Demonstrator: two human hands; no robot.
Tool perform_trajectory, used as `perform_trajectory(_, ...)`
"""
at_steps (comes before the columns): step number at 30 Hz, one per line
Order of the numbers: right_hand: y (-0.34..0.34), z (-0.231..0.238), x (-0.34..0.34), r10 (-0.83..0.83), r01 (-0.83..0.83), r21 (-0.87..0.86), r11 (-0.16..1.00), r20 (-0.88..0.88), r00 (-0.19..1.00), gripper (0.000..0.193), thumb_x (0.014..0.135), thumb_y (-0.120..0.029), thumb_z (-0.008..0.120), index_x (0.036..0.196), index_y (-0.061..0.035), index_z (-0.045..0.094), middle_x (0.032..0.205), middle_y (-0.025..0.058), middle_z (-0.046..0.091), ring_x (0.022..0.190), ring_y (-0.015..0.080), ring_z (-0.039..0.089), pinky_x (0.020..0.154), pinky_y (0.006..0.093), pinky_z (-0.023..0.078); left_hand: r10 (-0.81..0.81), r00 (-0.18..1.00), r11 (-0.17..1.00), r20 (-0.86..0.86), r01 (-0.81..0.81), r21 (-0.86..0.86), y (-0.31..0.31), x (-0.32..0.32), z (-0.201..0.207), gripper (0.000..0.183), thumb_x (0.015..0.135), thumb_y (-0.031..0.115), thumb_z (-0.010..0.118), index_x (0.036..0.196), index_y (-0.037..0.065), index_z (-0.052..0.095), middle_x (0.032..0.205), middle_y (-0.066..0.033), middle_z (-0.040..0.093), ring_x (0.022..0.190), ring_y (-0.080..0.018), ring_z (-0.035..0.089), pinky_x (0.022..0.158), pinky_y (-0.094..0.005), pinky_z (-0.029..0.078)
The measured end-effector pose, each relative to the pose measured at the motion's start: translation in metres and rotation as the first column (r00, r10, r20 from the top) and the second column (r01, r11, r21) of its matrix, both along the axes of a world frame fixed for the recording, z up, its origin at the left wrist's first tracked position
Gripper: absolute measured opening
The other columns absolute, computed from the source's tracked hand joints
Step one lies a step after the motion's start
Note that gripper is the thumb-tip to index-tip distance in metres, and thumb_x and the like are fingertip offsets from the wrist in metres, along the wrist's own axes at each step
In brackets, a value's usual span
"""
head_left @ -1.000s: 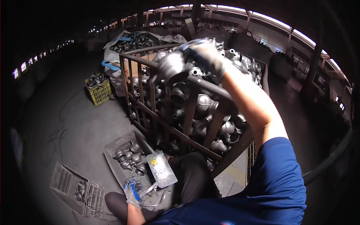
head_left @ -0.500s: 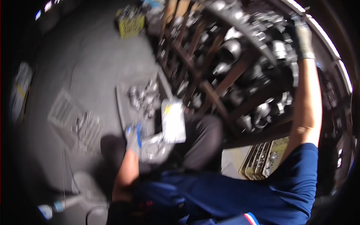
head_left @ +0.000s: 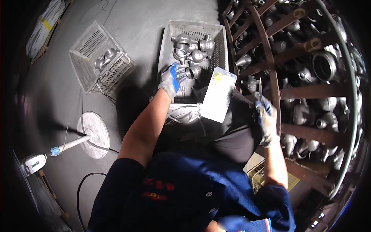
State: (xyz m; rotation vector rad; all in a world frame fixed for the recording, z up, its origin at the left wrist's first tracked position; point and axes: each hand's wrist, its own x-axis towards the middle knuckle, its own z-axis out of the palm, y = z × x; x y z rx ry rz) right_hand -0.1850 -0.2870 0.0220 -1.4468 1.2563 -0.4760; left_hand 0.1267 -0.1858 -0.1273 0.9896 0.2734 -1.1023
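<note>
– Where to look first?
– At the left hand (head_left: 171, 80), gloved and dipping into the near part of a long grey crate (head_left: 221, 50), just beside the nearest casting (head_left: 196, 70) of a loose metal cluster (head_left: 198, 57).
– Closed on that casting?
– Impossible to make out from here; shows bent fingers alongside, but no certain hold.
– And on the right?
– Shows a firm grip in the right hand (head_left: 267, 119), wrapped around a slim flat tool (head_left: 260, 89) pointing to the far side, in front of a rusty cage (head_left: 309, 91) packed with more castings.
– And between the hands?
– Note a pale plate (head_left: 217, 100), tilted by the crate's near right corner.
– At which step, then?
– Judging by the pose, at sorting out a hold in the crate, with the tool kept well apart.
– Calling for what next?
– Probably for fingers set securely around one casting, clear of its neighbours, and for care with the tool's edge.
</note>
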Motion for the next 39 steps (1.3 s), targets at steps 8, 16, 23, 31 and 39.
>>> perform_trajectory(8, -0.005, -0.053, -0.010, -0.015, -0.075, -0.509, 0.857, -0.171, 0.985, 0.033, 0.090, -0.010, 0.052, 0.122, 0.0002, 0.055, 0.093, 0.0059, 0.064, 0.068, 0.0076, 0.053, 0.062, 0.0208, 0.043, -0.078, 0.992, 0.965, -0.096, 0.099, 0.241, -0.076, -0.010, -0.077, 0.028, 0.092, 0.034, 0.045, 0.101, 0.013, 0.062, 0.096, -0.0066, 0.064, 0.085, -0.0192, 0.061, 0.072, -0.0351, 0.048)
perform_trajectory(16, -0.018, -0.047, 0.005, -0.042, -0.078, -0.504, 0.860, -0.223, 0.974, 0.036, 0.091, -0.017, 0.051, 0.122, 0.0008, 0.055, 0.079, 0.0023, 0.062, 0.059, 0.0040, 0.046, 0.053, 0.0185, 0.037, -0.052, 0.991, 0.942, -0.124, 0.090, 0.325, -0.128, -0.024, -0.228, 0.016, 0.084, 0.031, 0.057, 0.092, 0.016, 0.059, 0.079, -0.0006, 0.059, 0.068, -0.0174, 0.056, 0.062, -0.0351, 0.046)
perform_trajectory(23, -0.023, -0.045, 0.001, 0.029, -0.130, -0.503, 0.854, -0.204, 0.979, 0.036, 0.090, -0.016, 0.052, 0.121, 0.0026, 0.055, 0.080, 0.0034, 0.063, 0.060, 0.0050, 0.047, 0.055, 0.0193, 0.038, -0.348, 0.928, 0.938, -0.130, 0.345, -0.044, -0.110, 0.004, -0.223, 0.020, 0.087, 0.023, 0.055, 0.102, 0.012, 0.060, 0.086, -0.0039, 0.062, 0.076, -0.0194, 0.060, 0.067, -0.0371, 0.048)
perform_trajectory(31, -0.016, -0.070, -0.017, -0.005, -0.035, -0.464, 0.885, -0.084, 0.996, 0.034, 0.089, -0.011, 0.056, 0.122, -0.0022, 0.055, 0.079, -0.0038, 0.058, 0.056, -0.0002, 0.041, 0.049, 0.0149, 0.031, -0.203, 0.940, 0.977, 0.275, 0.212, -0.006, -0.056, 0.007, 0.028, 0.024, 0.082, 0.008, 0.057, 0.105, 0.005, 0.058, 0.089, -0.0079, 0.061, 0.073, -0.0197, 0.062, 0.062, -0.0343, 0.054)
perform_trajectory(39, 0.011, -0.041, 0.002, -0.059, 0.056, 0.019, 0.998, 0.381, 0.923, 0.033, 0.089, -0.011, 0.054, 0.122, -0.0030, 0.055, 0.077, -0.0006, 0.059, 0.050, 0.0007, 0.043, 0.046, 0.0140, 0.034, -0.399, 0.796, 0.831, 0.456, 0.524, -0.188, 0.063, -0.022, 0.150, 0.036, 0.086, 0.006, 0.050, 0.120, -0.006, 0.047, 0.107, -0.0164, 0.059, 0.101, -0.0252, 0.059, 0.087, -0.0383, 0.050)
